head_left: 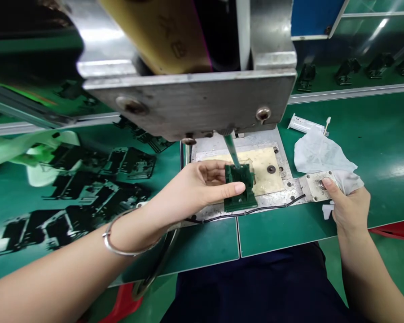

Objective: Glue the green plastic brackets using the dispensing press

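My left hand (212,184) is closed on a dark green plastic housing (237,197), with the thumb across its front and the fingers behind. The tip of a thin rod (231,150) coming down from the press head (195,101) meets the housing's upper edge; whether it touches is unclear. Under the housing lies a cream-coloured pad (267,163) on a metal base plate (284,157). At the right end of the base, my right hand (352,208) grips a metal button block (311,187), its thumb at the round button. Its other fingers are partly hidden beside a white cloth (323,152).
Several black parts with metal pieces (87,197) lie at left near a pale green plastic object (37,152). A white tube (306,124) and cotton swab (327,125) lie behind the cloth. A black cable (256,210) runs along the base's front edge. Black parts (346,72) stand on the back shelf.
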The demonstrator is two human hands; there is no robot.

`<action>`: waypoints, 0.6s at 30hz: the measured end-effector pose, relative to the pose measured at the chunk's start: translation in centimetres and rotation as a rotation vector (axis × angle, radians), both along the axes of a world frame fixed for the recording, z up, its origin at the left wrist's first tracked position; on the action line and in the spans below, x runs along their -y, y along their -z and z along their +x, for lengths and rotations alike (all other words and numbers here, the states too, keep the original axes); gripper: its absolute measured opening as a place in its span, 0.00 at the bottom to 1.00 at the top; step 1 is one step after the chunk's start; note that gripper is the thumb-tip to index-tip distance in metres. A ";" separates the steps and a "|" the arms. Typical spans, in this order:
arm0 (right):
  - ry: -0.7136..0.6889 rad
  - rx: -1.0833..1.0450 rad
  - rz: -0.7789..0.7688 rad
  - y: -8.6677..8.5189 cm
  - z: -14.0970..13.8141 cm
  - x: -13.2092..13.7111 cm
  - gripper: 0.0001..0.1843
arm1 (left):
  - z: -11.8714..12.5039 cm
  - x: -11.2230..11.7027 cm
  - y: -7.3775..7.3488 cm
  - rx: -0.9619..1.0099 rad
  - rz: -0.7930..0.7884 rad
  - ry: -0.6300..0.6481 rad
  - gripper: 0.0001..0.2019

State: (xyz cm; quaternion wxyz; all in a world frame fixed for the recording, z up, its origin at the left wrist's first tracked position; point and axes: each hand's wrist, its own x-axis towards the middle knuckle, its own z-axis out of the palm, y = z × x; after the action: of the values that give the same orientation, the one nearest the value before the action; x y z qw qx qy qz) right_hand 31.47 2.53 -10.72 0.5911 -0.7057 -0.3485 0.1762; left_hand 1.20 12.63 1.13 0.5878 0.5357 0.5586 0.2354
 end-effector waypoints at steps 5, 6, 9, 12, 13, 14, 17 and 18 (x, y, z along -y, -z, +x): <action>0.026 -0.008 0.027 -0.3 -0.1 0.1 0.23 | -1.0 2.4 0.2 0.052 -0.333 0.193 0.19; 0.068 0.044 0.022 -0.4 -0.2 0.7 0.22 | -1.3 3.2 0.5 0.064 -0.298 0.163 0.18; 0.192 0.336 -0.016 -1.1 -1.3 3.4 0.19 | -2.1 6.4 1.1 0.112 -0.038 0.080 0.24; -0.104 0.543 0.012 -2.7 -3.6 6.4 0.15 | -2.8 9.5 1.4 0.167 0.262 0.125 0.30; -0.285 0.564 0.057 -3.5 -4.6 7.1 0.12 | -3.0 10.2 1.4 0.182 0.348 0.151 0.31; -0.475 0.573 0.097 -4.3 -5.6 7.6 0.10 | -3.1 10.7 1.5 0.198 0.423 0.175 0.31; -0.879 0.610 0.182 -6.4 -8.5 7.7 0.07 | -3.1 11.4 1.4 0.236 0.594 0.251 0.32; -0.942 0.640 0.220 -6.9 -9.2 7.5 0.09 | -3.0 11.4 1.4 0.256 0.642 0.278 0.31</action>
State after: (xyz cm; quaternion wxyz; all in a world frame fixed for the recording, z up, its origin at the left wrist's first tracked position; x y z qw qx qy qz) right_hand 22.23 -4.97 -3.85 0.3838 -0.4271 -0.8027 0.1610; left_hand -1.85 1.25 -0.24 0.4814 0.7298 0.3000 0.3817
